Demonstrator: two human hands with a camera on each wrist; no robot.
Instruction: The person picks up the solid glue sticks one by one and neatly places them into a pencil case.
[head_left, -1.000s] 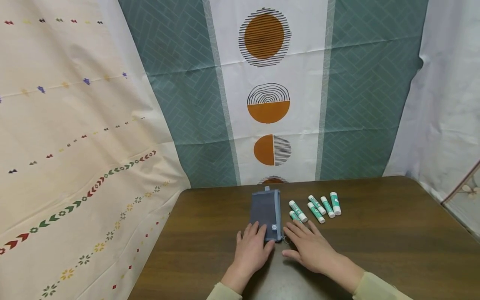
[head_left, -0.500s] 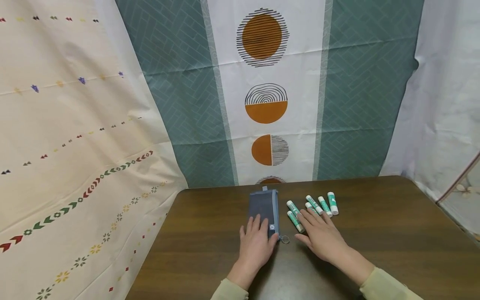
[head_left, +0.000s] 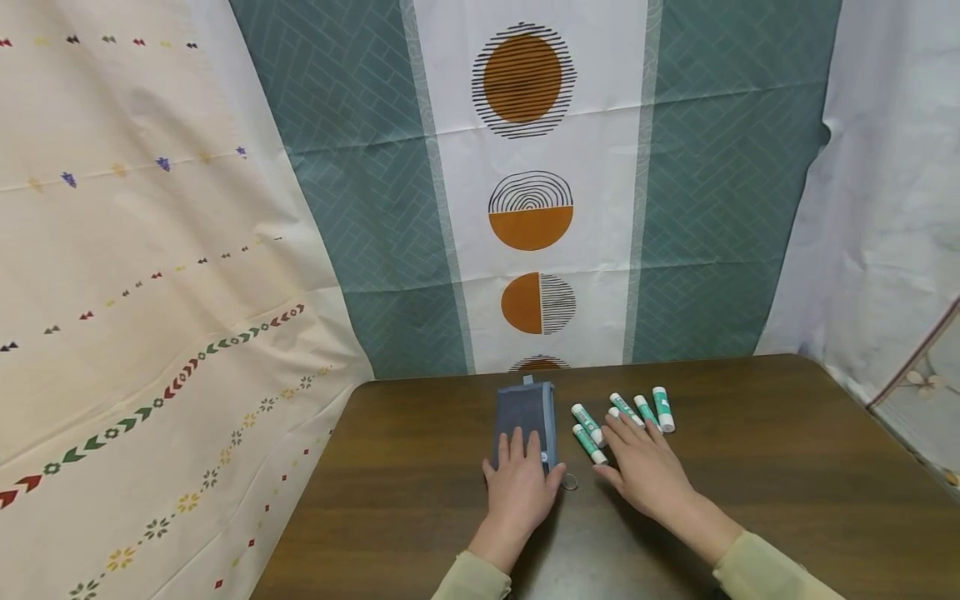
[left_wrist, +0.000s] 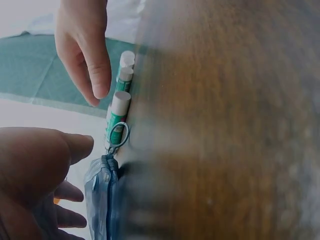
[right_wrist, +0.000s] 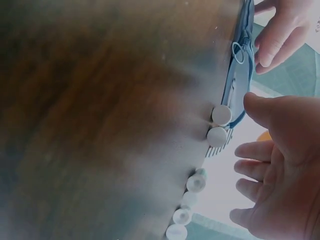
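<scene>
My left hand (head_left: pixel 519 492) is spread over the near half of a blue zip pouch (head_left: pixel 521 404), its fingers overlapping the pouch. The pouch has a light blue zip edge and a metal key ring (left_wrist: pixel 119 135) at its near corner. To the right, my right hand (head_left: pixel 651 471) hovers with straight fingers over several green glue sticks with white caps, and its fingertips partly cover some of them. One glue stick (head_left: pixel 589 444) lies nearest the pouch, with another (head_left: pixel 587 423) just beyond it. Farther right lies a glue stick (head_left: pixel 663 408) in plain sight. Neither hand holds anything.
The dark wooden table (head_left: pixel 405 467) extends around the hands, its far edge close behind the pouch. A green and white patterned cloth (head_left: pixel 570 167) hangs behind it. On the left hangs a cream cloth (head_left: pixel 150 250), on the right a pale one (head_left: pixel 885 250).
My right hand has moved right, from beside the pouch to over the glue sticks, uncovering the key ring and the nearest stick. My left hand has shifted slightly right over the pouch.
</scene>
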